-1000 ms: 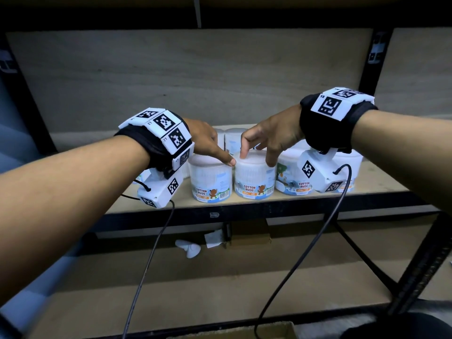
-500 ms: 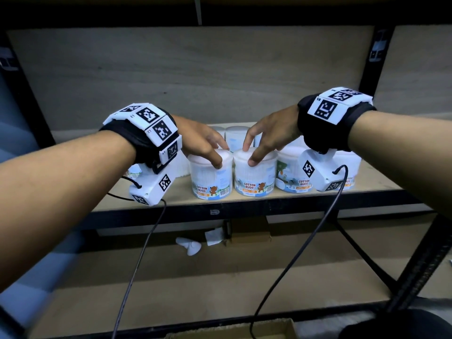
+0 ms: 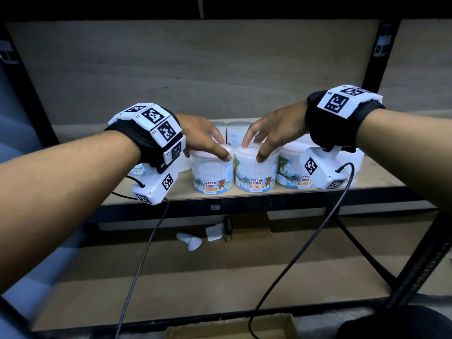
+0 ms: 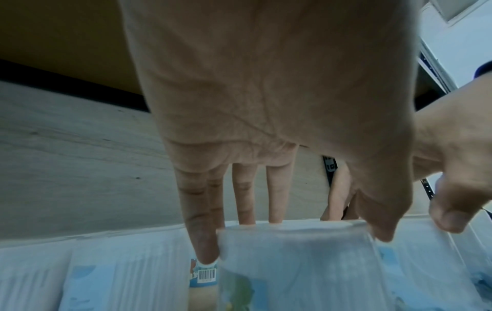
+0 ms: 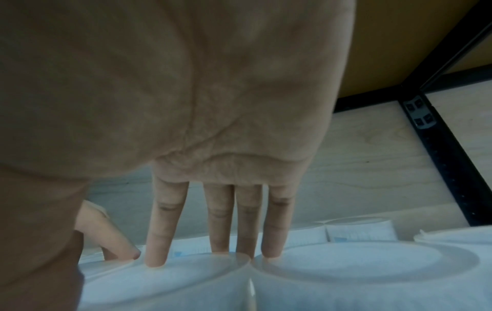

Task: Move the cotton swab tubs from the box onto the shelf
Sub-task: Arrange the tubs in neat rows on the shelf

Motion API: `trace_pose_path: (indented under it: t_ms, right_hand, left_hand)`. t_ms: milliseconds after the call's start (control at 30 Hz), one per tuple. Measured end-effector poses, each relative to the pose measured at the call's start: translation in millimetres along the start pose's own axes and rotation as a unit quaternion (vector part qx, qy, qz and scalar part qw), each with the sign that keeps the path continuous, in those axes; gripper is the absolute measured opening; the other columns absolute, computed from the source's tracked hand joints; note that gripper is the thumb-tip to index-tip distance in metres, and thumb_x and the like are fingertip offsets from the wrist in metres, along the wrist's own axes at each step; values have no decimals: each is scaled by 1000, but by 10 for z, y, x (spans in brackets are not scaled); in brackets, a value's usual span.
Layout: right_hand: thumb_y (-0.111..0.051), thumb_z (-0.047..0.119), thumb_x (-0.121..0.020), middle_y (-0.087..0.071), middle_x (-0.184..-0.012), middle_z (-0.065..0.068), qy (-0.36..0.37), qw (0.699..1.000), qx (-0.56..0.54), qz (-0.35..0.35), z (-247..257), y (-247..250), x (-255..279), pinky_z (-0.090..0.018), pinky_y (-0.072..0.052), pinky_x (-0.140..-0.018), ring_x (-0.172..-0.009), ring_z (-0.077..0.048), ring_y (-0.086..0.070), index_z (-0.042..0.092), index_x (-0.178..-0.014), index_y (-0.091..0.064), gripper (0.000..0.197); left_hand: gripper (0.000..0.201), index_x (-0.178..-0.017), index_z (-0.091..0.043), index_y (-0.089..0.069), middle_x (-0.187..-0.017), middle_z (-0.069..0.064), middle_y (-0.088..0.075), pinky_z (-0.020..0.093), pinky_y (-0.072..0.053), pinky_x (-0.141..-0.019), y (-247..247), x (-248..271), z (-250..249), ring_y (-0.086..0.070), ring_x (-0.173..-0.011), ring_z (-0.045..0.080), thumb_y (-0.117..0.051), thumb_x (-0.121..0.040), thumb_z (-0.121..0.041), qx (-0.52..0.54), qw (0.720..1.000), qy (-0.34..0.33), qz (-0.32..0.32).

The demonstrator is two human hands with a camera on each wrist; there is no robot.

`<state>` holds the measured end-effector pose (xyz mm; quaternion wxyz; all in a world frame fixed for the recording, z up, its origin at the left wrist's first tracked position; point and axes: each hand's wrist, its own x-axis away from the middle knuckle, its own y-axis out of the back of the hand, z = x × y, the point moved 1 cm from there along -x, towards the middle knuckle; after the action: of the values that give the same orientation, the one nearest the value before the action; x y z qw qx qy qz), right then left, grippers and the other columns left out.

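Several white cotton swab tubs with blue "Cotton Buds" labels stand on the wooden shelf (image 3: 381, 174). My left hand (image 3: 210, 143) is over the front left tub (image 3: 211, 174). Its thumb touches the front rim and its straight fingers reach down behind the lid. In the left wrist view the left hand (image 4: 277, 200) straddles that tub (image 4: 298, 263). My right hand (image 3: 266, 135) rests its fingertips on the lid of the neighbouring tub (image 3: 255, 172). In the right wrist view the right hand (image 5: 221, 231) has its straight fingers on that lid (image 5: 165, 279).
More tubs (image 3: 293, 170) stand to the right and behind (image 3: 238, 133). Black uprights (image 3: 371, 57) frame the bay. A small cardboard box (image 3: 249, 225) and white scraps (image 3: 189, 241) lie on the lower shelf. The open box's edge (image 3: 230, 326) shows at the bottom.
Both hands stay on the two front tubs. Their fingers have spread wider over the lids, and the left wrist has drifted slightly left.
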<state>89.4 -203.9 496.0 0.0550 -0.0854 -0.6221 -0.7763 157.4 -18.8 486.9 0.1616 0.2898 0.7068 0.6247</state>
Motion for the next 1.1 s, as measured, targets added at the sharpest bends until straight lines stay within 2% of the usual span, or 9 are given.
trace_pose_path:
  t_ms: [167,367,533,667,900,1033,1100]
  right_hand:
    - [-79,37,-78,-57,-133,6,0,1000,6,5,6,-2,17,-35,-45,-107,-123,-18,-53,45,-121,-60,47]
    - [-78,37,-79,-57,-135,7,2,1000,15,2,5,-9,22,-35,-44,-107,-123,-18,-53,45,-121,-59,46]
    - [-77,35,-81,-53,-139,6,4,1000,7,8,-17,-4,32,-32,-42,-106,-127,-17,-49,45,-123,-59,46]
    - [-77,36,-81,-52,-142,6,6,1000,9,10,-21,-5,22,-34,-41,-109,-130,-17,-48,46,-122,-59,46]
    - [-76,41,-80,-52,-140,7,7,1000,18,9,-30,4,-7,-33,-41,-108,-131,-17,-48,47,-122,-58,46]
    - [-74,47,-81,-57,-131,7,9,1000,-7,0,-23,18,-49,-36,-50,-101,-126,-16,-51,44,-116,-64,37]
    - [-73,51,-81,-60,-125,7,10,1000,-11,-17,18,47,-75,-37,-52,-98,-122,-16,-53,41,-115,-65,36]
  left_hand:
    - [58,-125,-33,-63,-122,-4,-60,42,-59,-86,0,-26,11,-64,-106,25,-71,-75,-61,1,1000,1,1]
    - [64,-120,-37,-65,-121,-5,-61,40,-60,-83,-7,-35,30,-68,-100,27,-69,-67,-73,-3,1000,5,6]
    - [72,-125,-30,-62,-122,-4,-59,41,-61,-82,-11,-45,29,-66,-102,26,-69,-67,-72,8,1000,9,1]
    - [72,-126,-26,-62,-121,-4,-59,40,-61,-82,-22,-54,37,-64,-101,22,-69,-69,-70,13,1000,10,-11]
    - [80,-133,-28,-56,-132,-3,-54,38,-59,-86,-39,-43,62,-65,-99,22,-62,-69,-77,4,1000,12,-17]
    - [72,-129,-27,-60,-131,0,-54,40,-58,-88,-31,2,165,-61,-107,24,-51,-77,-77,15,999,7,-36]
    - [65,-123,-27,-62,-126,1,-57,39,-59,-86,3,45,302,-61,-105,23,-50,-80,-74,21,998,12,-55]
